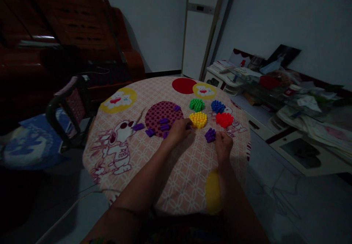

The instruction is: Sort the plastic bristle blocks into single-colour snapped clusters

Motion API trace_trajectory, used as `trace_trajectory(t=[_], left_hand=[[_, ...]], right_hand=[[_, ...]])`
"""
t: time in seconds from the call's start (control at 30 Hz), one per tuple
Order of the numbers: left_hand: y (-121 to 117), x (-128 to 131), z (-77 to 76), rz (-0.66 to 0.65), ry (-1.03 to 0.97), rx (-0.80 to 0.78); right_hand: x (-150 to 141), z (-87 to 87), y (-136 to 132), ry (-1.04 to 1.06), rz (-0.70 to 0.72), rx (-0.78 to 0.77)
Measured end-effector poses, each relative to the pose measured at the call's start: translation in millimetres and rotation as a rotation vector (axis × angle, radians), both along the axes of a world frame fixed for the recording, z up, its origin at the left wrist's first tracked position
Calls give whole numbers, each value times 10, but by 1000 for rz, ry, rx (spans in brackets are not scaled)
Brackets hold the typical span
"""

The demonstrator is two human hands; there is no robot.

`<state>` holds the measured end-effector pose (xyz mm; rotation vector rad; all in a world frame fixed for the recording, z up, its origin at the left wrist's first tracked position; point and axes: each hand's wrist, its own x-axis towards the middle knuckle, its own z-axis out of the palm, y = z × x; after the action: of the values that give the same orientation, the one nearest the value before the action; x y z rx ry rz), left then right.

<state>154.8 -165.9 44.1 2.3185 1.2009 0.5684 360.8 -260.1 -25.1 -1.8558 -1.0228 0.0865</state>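
Observation:
On the round table, my left hand is over the right part of the dark checked circle, fingers curled towards the yellow cluster of small knobbed pieces. Whatever it may hold is too dark to make out. My right hand is closed at the right edge of a small purple cluster of pieces, fingertips pinched against it. Loose purple pieces lie left of my left hand, among them one purple piece near the printed dog. Behind stand a green cluster, a blue cluster and a red cluster.
A patterned cloth covers the table. To the left are a small chair and a wooden sofa. A low cabinet with papers and clutter runs along the right. A cable trails at lower left.

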Motion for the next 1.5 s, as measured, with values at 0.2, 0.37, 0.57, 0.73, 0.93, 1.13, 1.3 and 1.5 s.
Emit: trace_trajectory(t=[0.2, 0.37, 0.57, 0.73, 0.93, 1.13, 1.3, 1.5], left_hand=[[-90, 518, -115, -141, -103, 28], [-107, 659, -134, -171, -86, 26], [-126, 692, -212, -173, -144, 18], [-108, 733, -357, -193, -124, 86], [-153, 652, -330, -168, -102, 123], [-44, 186, -110, -118, -87, 179], [340, -471, -29, 210, 31, 133], [562, -945, -189, 481, 211, 91]], right_hand=[[-13, 35, -20, -7, 12, -10], [-7, 38, -20, -20, 25, -14], [-4, 41, -14, -29, 13, -27], [-11, 49, -17, -16, 12, -25], [-12, 46, -13, 2, 11, 5], [-14, 34, -18, 1, -1, 2], [-2, 13, -18, 0, 4, -1], [3, -1, -16, 17, 14, 8]])
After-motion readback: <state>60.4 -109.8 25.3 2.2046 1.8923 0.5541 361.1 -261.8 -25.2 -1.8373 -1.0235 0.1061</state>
